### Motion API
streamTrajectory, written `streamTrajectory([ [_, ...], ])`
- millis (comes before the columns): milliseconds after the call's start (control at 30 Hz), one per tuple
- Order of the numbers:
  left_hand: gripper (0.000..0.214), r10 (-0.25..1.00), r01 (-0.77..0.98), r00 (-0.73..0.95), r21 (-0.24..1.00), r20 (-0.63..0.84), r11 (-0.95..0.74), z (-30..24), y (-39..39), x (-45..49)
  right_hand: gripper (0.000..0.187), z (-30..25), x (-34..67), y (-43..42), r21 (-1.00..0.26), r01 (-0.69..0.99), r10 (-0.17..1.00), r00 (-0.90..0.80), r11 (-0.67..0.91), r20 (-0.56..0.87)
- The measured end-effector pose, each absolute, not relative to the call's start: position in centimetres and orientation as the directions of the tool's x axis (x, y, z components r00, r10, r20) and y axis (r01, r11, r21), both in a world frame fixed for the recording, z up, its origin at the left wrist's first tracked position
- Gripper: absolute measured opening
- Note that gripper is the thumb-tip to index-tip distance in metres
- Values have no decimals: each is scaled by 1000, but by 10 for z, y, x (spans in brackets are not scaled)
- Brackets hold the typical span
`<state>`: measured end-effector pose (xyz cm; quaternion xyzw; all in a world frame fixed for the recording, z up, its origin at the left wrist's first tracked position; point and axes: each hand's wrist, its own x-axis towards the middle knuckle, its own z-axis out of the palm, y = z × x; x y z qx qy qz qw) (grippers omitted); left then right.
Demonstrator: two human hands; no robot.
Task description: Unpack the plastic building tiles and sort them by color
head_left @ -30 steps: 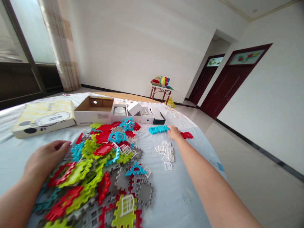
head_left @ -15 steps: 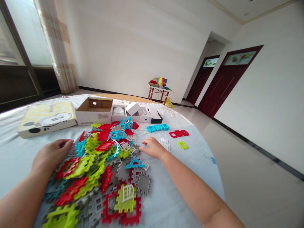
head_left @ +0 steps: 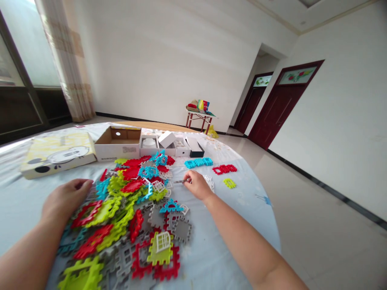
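Observation:
My right hand (head_left: 197,185) pinches a thin grey building piece (head_left: 179,181) by its end, just above the tablecloth at the pile's right edge. My left hand (head_left: 67,197) rests against the pile's left side, fingers loosely curled and nothing visible in them. Between my hands spreads a heap of interlocking plastic building pieces in lime (head_left: 104,211), red (head_left: 133,186), blue (head_left: 148,172) and grey. White window pieces (head_left: 159,186) lie among them. Just behind my right hand is a group of white pieces (head_left: 209,182), partly hidden by it.
Beyond my right hand lie a blue row (head_left: 198,162), a red row (head_left: 224,169) and a lime piece (head_left: 229,183). Along the back stand a yellow-white box lid (head_left: 59,155), an open carton (head_left: 117,151) and small white boxes (head_left: 149,150). The round table's edge (head_left: 276,225) curves at right.
My right hand has closed its fingers on a grey piece at the pile's edge and drawn it slightly away. My left hand stays in place. The camera view has shifted a little.

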<state>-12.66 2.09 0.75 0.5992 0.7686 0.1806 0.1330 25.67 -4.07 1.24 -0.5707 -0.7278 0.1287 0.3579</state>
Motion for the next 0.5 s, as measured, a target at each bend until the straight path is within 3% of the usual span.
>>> streamTrajectory([
  [133, 57, 968, 868, -250, 444, 5, 222, 7, 22, -127, 21, 8, 267, -44, -489, 765, 904, -300, 419, 305],
  [333, 57, 968, 869, -252, 441, 6, 224, 8, 20, -126, 36, 9, 262, -47, -350, 844, 897, -295, 406, 330],
  [500, 56, 970, 875, -240, 441, 34, 201, 5, 23, -127, 48, 8, 249, -42, -264, 889, 921, -324, 375, 216],
])
